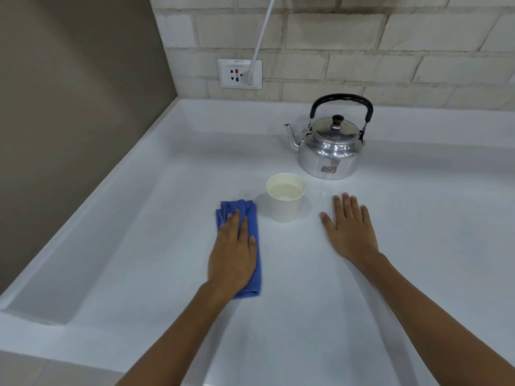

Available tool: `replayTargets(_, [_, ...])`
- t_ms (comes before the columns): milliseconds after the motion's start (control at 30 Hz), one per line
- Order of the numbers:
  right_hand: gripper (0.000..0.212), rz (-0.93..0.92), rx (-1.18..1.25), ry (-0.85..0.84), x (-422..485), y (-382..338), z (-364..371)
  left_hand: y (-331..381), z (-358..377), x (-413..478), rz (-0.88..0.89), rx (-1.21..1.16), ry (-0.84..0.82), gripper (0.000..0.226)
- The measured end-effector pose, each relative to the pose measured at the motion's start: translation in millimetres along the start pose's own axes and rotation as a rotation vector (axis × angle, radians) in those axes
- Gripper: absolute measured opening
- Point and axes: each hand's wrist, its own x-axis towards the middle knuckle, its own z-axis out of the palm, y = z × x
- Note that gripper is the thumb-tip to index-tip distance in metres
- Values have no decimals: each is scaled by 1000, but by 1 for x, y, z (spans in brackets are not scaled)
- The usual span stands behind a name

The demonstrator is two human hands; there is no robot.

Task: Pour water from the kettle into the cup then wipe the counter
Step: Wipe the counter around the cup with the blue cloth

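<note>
A shiny metal kettle (330,151) with a black handle stands upright at the back of the white counter (306,302), spout pointing left. In front of it stands a white paper cup (284,199) with water inside. A folded blue cloth (252,218) lies flat on the counter left of the cup. My left hand (232,254) rests palm down on the cloth, pressing it to the surface. My right hand (349,227) lies flat on the bare counter to the right of the cup, fingers spread, holding nothing.
A brick-tiled wall runs along the back with a wall socket (239,73) and a white cable (260,40) plugged into it. A brown wall (69,107) borders the counter on the left, behind a raised white rim.
</note>
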Motion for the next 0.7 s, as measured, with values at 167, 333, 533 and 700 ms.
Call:
replayTargets(167, [66, -5, 14, -4, 1, 2, -1, -18, -13, -44, 140, -44, -54, 50])
replayTargets(333, [65, 1, 18, -9, -1, 0, -3, -36, -20, -26, 39, -15, -3, 49])
replayTargets(533, [65, -5, 13, 1, 0, 0, -2, 18, -1, -17, -13, -17, 18, 50])
replayTargets(700, [65, -2, 20, -10, 0, 1, -2, 31, -6, -56, 183, -74, -44, 49])
